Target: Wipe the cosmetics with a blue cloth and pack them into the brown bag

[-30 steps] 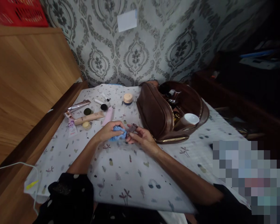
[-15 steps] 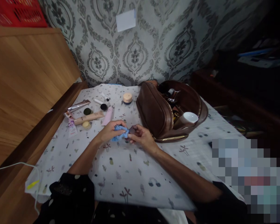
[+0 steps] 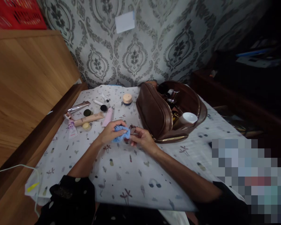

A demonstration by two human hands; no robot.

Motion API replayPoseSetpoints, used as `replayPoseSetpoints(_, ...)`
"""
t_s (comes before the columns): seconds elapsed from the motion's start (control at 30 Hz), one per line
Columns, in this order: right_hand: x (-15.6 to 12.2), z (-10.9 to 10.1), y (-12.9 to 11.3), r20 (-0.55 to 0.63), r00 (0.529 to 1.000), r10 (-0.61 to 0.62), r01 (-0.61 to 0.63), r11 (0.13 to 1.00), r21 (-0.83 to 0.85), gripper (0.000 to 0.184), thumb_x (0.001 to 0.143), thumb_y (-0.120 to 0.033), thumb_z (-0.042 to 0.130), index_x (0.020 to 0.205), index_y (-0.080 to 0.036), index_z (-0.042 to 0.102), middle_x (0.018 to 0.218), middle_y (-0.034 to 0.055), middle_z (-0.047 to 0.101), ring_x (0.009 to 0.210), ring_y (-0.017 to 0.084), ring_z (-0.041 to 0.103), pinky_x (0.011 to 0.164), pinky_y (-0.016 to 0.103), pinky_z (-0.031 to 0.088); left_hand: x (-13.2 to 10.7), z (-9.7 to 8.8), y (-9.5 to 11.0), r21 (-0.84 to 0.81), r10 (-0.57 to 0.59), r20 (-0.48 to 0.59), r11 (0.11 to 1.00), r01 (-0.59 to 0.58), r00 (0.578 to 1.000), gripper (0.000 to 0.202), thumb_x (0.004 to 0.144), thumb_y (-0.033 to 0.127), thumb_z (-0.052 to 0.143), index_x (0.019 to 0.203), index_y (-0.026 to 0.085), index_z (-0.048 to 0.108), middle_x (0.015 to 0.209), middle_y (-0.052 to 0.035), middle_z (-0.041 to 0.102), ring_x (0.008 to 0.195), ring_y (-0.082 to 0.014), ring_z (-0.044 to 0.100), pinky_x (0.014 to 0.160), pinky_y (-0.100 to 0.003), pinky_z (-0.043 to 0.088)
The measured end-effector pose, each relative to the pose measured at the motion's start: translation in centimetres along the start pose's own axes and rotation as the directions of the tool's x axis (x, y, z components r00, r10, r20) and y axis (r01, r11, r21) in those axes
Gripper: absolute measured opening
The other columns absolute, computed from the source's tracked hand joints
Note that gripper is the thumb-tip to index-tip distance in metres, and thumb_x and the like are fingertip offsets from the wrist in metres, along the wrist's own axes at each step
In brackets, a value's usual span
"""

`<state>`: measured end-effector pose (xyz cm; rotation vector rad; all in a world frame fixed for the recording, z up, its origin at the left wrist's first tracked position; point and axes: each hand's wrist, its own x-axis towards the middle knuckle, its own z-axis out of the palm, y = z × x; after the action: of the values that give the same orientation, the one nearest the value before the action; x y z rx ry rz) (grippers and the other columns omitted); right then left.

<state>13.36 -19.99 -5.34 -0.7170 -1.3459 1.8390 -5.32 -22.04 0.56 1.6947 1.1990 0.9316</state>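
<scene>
**Blue cloth meets small dark item at mid-table**

Right in the centre, the blue cloth is soft, crumpled, bunched into a wad and pressed up against a small dark item. That item is brownish with a glint of metal. It is too small and too covered by fingers to say what it is.

The left hand is curled shut around the cloth, knuckles up. The right hand pinches the dark item between thumb and fingertips, and the two hands almost touch just above the tablecloth, a pale fabric printed with tiny plants and birds.

Just to the right sits a brown bag, smooth and leathery, rounded, with its gold zip open. A white cup-like piece pokes out, while the rest of its contents are lost in shadow.

Off to the left lies a scatter of cosmetics: a beige tube, a pink tube, a shiny silver tube, a dark round compact and a squat round jar further back. None of the labels can be read.

A wooden panel flanks the left side, and damask wallpaper bearing a white note runs behind. The right side falls into darkness.
</scene>
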Motion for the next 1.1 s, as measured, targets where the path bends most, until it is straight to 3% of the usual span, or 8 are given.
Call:
replayPoseSetpoints(0.13, 0.1, 0.1, -0.1, -0.11, 0.993, -0.031, 0.033, 0.999, 0.016, 0.048, 0.061, -0.049, 0.087, 0.085, -0.016, 0.061, 0.066, -0.0033, 0.064, 0.044, 0.007, 0.053, 0.041, 0.02, 0.04, 0.1, -0.6, -0.8, -0.022, -0.047, 0.051, 0.999, 0.049, 0.998, 0.027, 0.078, 0.039, 0.07, 0.088, 0.014, 0.065, 0.079, -0.0008, 0.063, 0.069, -0.0124, 0.056, 0.065, -0.022, 0.044)
replayPoseSetpoints(0.47, 0.0, 0.5, -0.6, -0.208, 0.959, -0.193, 0.202, 0.979, 0.023, 0.042, 0.065, -0.048, 0.085, 0.082, -0.02, 0.059, 0.074, -0.0014, 0.067, 0.062, 0.013, 0.063, 0.063, 0.028, 0.054, -0.1, -0.9, -2.0, -0.216, -0.178, 0.26, 0.947, 0.236, 0.949, 0.042, 0.081, 0.046, 0.071, 0.109, 0.015, 0.062, 0.093, -0.0052, 0.069, 0.086, -0.0185, 0.066, 0.075, -0.026, 0.05)
replayPoseSetpoints(0.7, -1.1, 2.4, -2.5, -0.181, 0.98, -0.081, 0.147, 0.911, 0.387, 0.05, 0.057, -0.048, 0.09, 0.086, -0.017, 0.063, 0.071, -0.0025, 0.068, 0.062, 0.01, 0.064, 0.059, 0.022, 0.05, -1.0, -0.7, -1.4, -0.385, -0.165, 0.121, 0.901, 0.199, 0.979, 0.044, 0.065, 0.046, 0.084, 0.09, 0.015, 0.064, 0.07, -0.0015, 0.069, 0.062, -0.0156, 0.065, 0.058, -0.021, 0.048)
replayPoseSetpoints(0.8, -2.6, 2.9, -5.1, -0.08, 0.989, -0.122, 0.144, 0.901, 0.409, 0.046, 0.06, -0.045, 0.089, 0.084, -0.016, 0.063, 0.07, -0.0014, 0.068, 0.06, 0.01, 0.063, 0.056, 0.021, 0.048, -1.2, -0.5, -0.6, -0.418, -0.1, 0.06, 0.901, 0.116, 0.993, 0.042, 0.064, 0.05, 0.083, 0.082, 0.016, 0.065, 0.067, -0.0008, 0.067, 0.057, -0.015, 0.062, 0.054, -0.022, 0.046)
replayPoseSetpoints(0.87, -4.0, 2.3, -7.4, -0.014, 0.985, -0.174, 0.168, 0.925, 0.342, 0.041, 0.065, -0.042, 0.088, 0.084, -0.016, 0.063, 0.069, -0.0014, 0.068, 0.061, 0.01, 0.063, 0.056, 0.021, 0.049, -0.5, 0.1, 0.9, -0.326, -0.055, 0.007, 0.944, 0.054, 0.998, 0.037, 0.072, 0.051, 0.077, 0.083, 0.017, 0.067, 0.071, -0.001, 0.067, 0.059, -0.0144, 0.061, 0.056, -0.022, 0.047)
replayPoseSetpoints(0.97, -5.9, -0.3, -11.2, -0.045, 0.966, -0.256, 0.26, 0.951, 0.168, 0.036, 0.071, -0.04, 0.084, 0.091, -0.017, 0.064, 0.075, -0.0009, 0.07, 0.062, 0.01, 0.064, 0.056, 0.021, 0.05, 1.7, 1.6, 4.5, 0.082, 0.063, -0.037, 0.995, -0.06, 0.997, 0.028, 0.089, 0.04, 0.061, 0.105, 0.019, 0.07, 0.087, -0.0036, 0.068, 0.08, -0.0173, 0.064, 0.072, -0.024, 0.05)
replayPoseSetpoints(1.03, -6.5, -2.6, -13.5, -0.157, 0.922, -0.354, 0.361, 0.932, 0.019, 0.042, 0.072, -0.037, 0.083, 0.102, -0.019, 0.061, 0.073, -0.0026, 0.07, 0.059, 0.01, 0.062, 0.056, 0.022, 0.051, 3.7, 2.9, 7.1, 0.407, 0.218, 0.027, 0.889, -0.21, 0.976, 0.034, 0.095, 0.031, 0.049, 0.123, 0.021, 0.065, 0.101, -0.0064, 0.066, 0.099, -0.0207, 0.062, 0.088, -0.03, 0.049)
replayPoseSetpoints(1.1, -6.5, -5.1, -15.4, -0.268, 0.856, -0.441, 0.414, 0.897, -0.155, 0.042, 0.074, -0.034, 0.082, 0.107, -0.02, 0.059, 0.073, -0.0025, 0.07, 0.061, 0.011, 0.063, 0.06, 0.024, 0.052, 5.6, 4.2, 9.1, 0.667, 0.316, 0.162, 0.662, -0.34, 0.935, 0.043, 0.095, 0.022, 0.041, 0.133, 0.025, 0.06, 0.105, -0.0075, 0.062, 0.099, -0.0218, 0.06, 0.087, -0.032, 0.049)
